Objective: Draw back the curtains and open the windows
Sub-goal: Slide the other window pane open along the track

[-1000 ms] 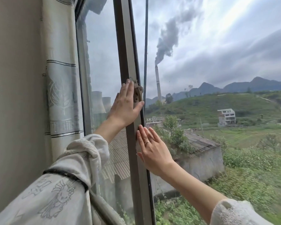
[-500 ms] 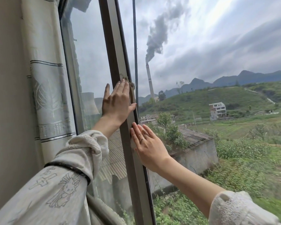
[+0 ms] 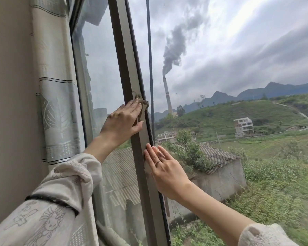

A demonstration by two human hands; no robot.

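A pale patterned curtain (image 3: 55,103) hangs bunched against the wall at the left, clear of the glass. The grey upright of the sliding window sash (image 3: 124,59) crosses the middle of the view, with a glass pane (image 3: 100,68) to its left. A worn metal latch (image 3: 143,108) sits on the upright. My left hand (image 3: 122,121) lies flat on the upright, fingertips touching the latch and thumb on the frame's face. Lower down, my right hand (image 3: 167,173), wearing a ring, presses flat against the upright's right edge. Neither hand holds anything.
A plain wall (image 3: 11,103) stands left of the curtain. A thin dark vertical strip (image 3: 149,50) runs just right of the upright. Outside are a smoking chimney (image 3: 167,93), green hills, a white house and a low building with a corrugated roof.
Both hands stay pressed on the upright. My left hand has shifted slightly left, so only its fingertips reach the latch. The view has swung a little.
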